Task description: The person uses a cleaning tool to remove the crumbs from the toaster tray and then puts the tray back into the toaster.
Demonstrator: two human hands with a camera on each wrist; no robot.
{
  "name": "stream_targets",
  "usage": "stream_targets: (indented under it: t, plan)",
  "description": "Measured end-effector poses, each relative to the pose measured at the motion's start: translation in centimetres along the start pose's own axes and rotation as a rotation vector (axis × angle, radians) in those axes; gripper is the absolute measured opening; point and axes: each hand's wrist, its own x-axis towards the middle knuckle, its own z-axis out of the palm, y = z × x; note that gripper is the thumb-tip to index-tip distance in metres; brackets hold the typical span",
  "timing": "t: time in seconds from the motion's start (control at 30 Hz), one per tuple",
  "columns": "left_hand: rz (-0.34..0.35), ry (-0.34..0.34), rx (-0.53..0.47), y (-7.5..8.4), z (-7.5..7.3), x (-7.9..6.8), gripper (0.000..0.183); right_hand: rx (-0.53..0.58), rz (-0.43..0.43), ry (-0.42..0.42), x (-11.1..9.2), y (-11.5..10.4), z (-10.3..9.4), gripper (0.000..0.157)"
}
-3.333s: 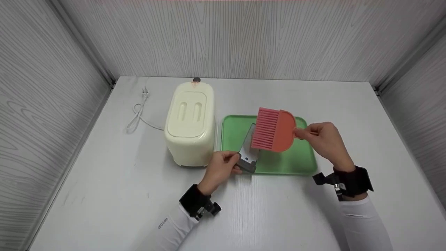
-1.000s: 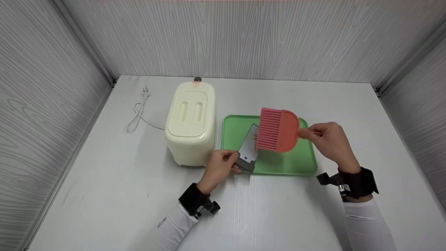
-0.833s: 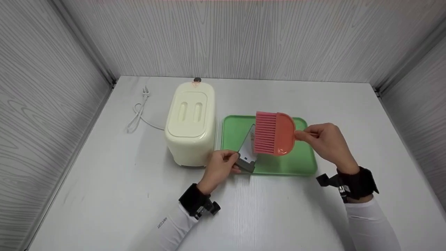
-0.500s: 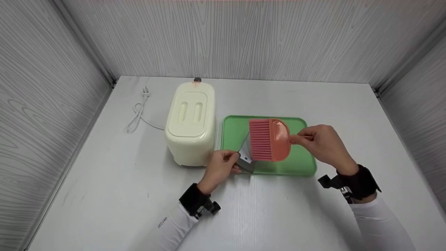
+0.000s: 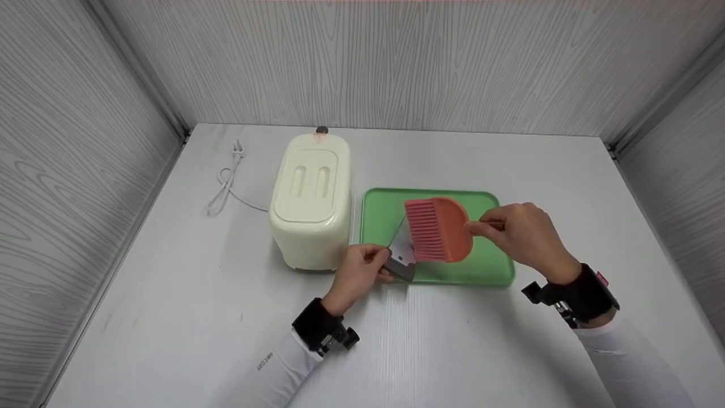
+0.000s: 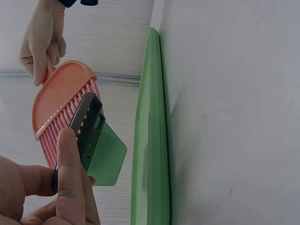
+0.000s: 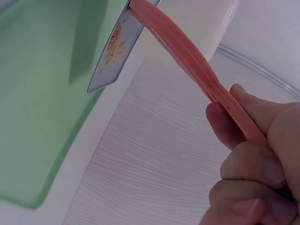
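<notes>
My left hand [image 5: 357, 273] pinches the dark end of a slim metal crumb tray [image 5: 401, 243], holding it tilted over the left half of a green tray [image 5: 487, 266]. Yellowish crumbs [image 7: 115, 47] lie on its metal surface in the right wrist view. My right hand [image 5: 524, 238] grips the short handle of an orange brush [image 5: 453, 226] with pink bristles. In the head view those bristles [image 5: 423, 231] overlap the crumb tray and hide its upper part. Pale specks cling to the brush along the bristle base in the left wrist view.
A cream toaster [image 5: 308, 187] with a two-slotted lid stands just left of the green tray. Its white cord [image 5: 224, 190] lies coiled on the table to the left, plug toward the back. Grey wood-grain walls enclose the white table on the back and both sides.
The brush has come down toward me and slightly left across the crumb tray, turning a little, with the right hand following. The left hand and the crumb tray have stayed nearly in place.
</notes>
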Motion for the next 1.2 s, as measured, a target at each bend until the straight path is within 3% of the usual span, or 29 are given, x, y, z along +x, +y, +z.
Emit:
stream_targets:
  t: [0.53,1.0,1.2]
  plan:
    - [-0.013,0.012,-0.006,-0.2,0.1,0.2,0.024,-0.076,0.007,0.059,0.6,1.8,0.6,0.021]
    - [0.012,0.002,0.003,-0.6,0.1,0.4,0.024,-0.036,0.060,0.142,1.1,4.0,1.3,0.027]
    - [0.002,0.013,0.010,-0.6,0.3,0.4,0.025,0.043,0.108,0.164,1.2,4.8,1.0,0.029]
